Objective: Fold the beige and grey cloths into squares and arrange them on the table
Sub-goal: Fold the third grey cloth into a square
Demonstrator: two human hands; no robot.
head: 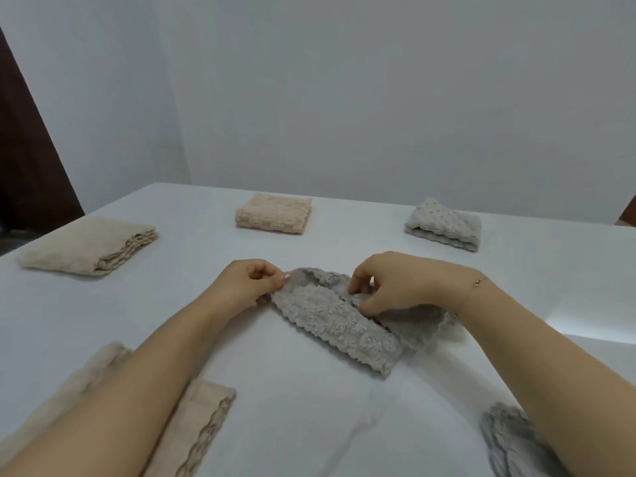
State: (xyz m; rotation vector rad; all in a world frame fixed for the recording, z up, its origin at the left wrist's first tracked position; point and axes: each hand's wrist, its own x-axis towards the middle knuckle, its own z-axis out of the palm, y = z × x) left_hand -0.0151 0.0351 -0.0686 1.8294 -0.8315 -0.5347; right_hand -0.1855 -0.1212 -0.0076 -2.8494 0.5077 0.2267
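Grey cloth (335, 321), item in hand: we found it at the middle of the surface (344, 425), folded into a long strip lying aslant, its far end not yet brought over into a square. Our left hand (249, 280) pinched the strip's far corner between thumb and curled fingers; our right hand (385, 284) pinched an upper layer near the middle, fingers bent.

Done, by our judgement: a beige folded cloth (273, 213) and a grey folded cloth (444, 223) at the far edge, well apart, and a larger beige folded cloth (89, 247) at far left.

Left, by our judgement: a beige strip (196, 428) at near left and a grey bundle (509, 438) at near right, both partly hidden by our forearms.

Material throughout: fleecy, nubbly pile with scalloped edges; soft, thick, stacked in visible layers.
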